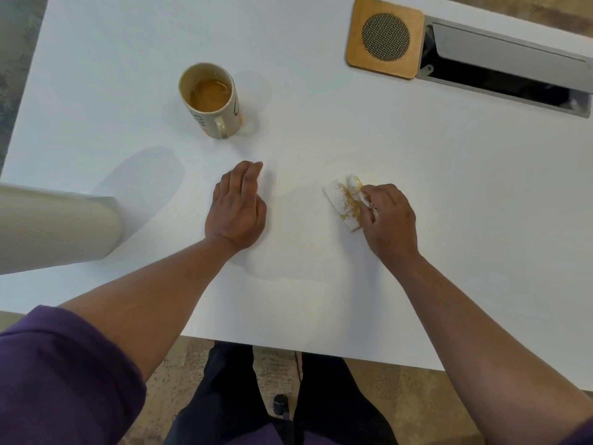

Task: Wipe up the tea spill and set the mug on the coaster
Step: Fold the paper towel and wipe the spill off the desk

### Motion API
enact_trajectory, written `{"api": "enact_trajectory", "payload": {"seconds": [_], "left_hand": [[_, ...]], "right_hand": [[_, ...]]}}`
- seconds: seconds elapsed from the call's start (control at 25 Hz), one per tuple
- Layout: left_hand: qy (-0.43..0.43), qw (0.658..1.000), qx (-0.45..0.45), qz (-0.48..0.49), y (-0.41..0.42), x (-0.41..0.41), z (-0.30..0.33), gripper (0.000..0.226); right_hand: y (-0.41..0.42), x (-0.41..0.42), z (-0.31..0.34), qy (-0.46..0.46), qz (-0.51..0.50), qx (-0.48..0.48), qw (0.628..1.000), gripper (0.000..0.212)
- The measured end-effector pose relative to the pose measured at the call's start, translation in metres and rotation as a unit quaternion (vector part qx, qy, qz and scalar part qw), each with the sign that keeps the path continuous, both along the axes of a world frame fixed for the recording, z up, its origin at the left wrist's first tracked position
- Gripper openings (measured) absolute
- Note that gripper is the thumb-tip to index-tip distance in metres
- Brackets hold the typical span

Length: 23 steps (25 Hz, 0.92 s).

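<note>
A folded paper towel (344,200) lies on the white bench (321,130), right of the middle, and it carries a yellow-brown tea stain on the side near the hand. The right hand (390,220) is above its right edge, and the fingers (365,195) are clenched on the crumpled part of the towel, pinching it while the flat part rests on the bench surface. Around the towel the surface shows faint wet traces, and a pale wet patch (276,271) is also seen nearer to the person, between the two forearms.

The left hand (237,207) rests on the bench to the left of the towel, well apart from it. Its fingers (250,175) are released and held together, pointing away from the person; they hold nothing.

The mug (210,99) stands upright farther back and to the left, beyond the left hand. It is cream-coloured with dark lettering and some orange, it has brown tea inside, and its handle points toward the person. A small wet mark lies just beside its base on the right.

The coaster (383,36), a wooden square with a round woven insert, lies at the far right of the bench, well apart from the mug, with nothing on it. It is just beside a grey cable hatch (510,62) set in the bench, whose lid is tilted open.

At the left edge a roll of paper towel (54,226) is partly in view. A purple sleeve (64,377) covers the left upper arm.
</note>
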State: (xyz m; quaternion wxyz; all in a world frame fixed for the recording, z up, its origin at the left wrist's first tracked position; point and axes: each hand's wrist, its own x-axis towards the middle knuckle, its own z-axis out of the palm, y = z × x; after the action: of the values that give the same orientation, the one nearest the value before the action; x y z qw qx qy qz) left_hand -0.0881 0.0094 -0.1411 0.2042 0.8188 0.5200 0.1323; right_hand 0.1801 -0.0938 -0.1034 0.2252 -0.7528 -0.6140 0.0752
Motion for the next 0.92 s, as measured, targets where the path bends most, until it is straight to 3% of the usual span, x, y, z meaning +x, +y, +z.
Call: {"api": "enact_trajectory", "payload": {"seconds": [0.12, 0.28, 0.36, 0.4, 0.44, 0.52, 0.6, 0.64, 0.76, 0.84, 0.92], "left_hand": [[0.000, 1.000, 0.000, -0.001, 0.000, 0.000, 0.000, 0.060], [-0.001, 1.000, 0.004, -0.002, 0.000, 0.000, 0.000, 0.061], [-0.001, 1.000, 0.005, -0.003, -0.001, 0.000, 0.000, 0.061], [0.000, 1.000, 0.005, -0.003, -0.001, 0.000, 0.000, 0.061], [0.001, 1.000, 0.004, -0.003, -0.001, 0.000, 0.000, 0.061], [0.004, 1.000, 0.001, -0.003, 0.000, 0.000, 0.000, 0.061], [0.005, 1.000, -0.001, -0.002, 0.000, 0.001, 0.000, 0.061], [0.005, 1.000, -0.002, -0.001, 0.000, 0.001, 0.000, 0.061], [0.009, 1.000, -0.004, -0.002, -0.001, 0.000, 0.000, 0.060], [0.010, 1.000, -0.008, -0.001, 0.000, 0.000, -0.001, 0.060], [0.010, 1.000, -0.009, 0.000, 0.000, 0.000, -0.001, 0.060]], "right_hand": [[0.011, 0.002, 0.009, 0.162, -0.119, -0.022, 0.979, 0.011], [0.030, 0.019, 0.023, 0.477, -0.296, -0.078, 0.824, 0.020], [0.036, 0.029, 0.034, 0.524, -0.307, -0.051, 0.793, 0.025], [0.037, 0.032, 0.040, 0.499, -0.293, -0.018, 0.815, 0.026], [0.038, 0.035, 0.045, 0.430, -0.267, 0.027, 0.862, 0.025], [0.037, 0.038, 0.050, 0.181, -0.153, 0.130, 0.963, 0.020], [0.034, 0.031, 0.048, -0.028, -0.023, 0.189, 0.981, 0.022], [0.032, 0.022, 0.044, -0.071, 0.006, 0.180, 0.981, 0.025], [0.019, -0.002, 0.031, -0.072, 0.014, 0.068, 0.995, 0.029], [0.014, -0.009, 0.027, 0.039, -0.021, -0.026, 0.999, 0.028], [0.017, -0.007, 0.028, 0.206, -0.109, -0.096, 0.968, 0.020]]}}
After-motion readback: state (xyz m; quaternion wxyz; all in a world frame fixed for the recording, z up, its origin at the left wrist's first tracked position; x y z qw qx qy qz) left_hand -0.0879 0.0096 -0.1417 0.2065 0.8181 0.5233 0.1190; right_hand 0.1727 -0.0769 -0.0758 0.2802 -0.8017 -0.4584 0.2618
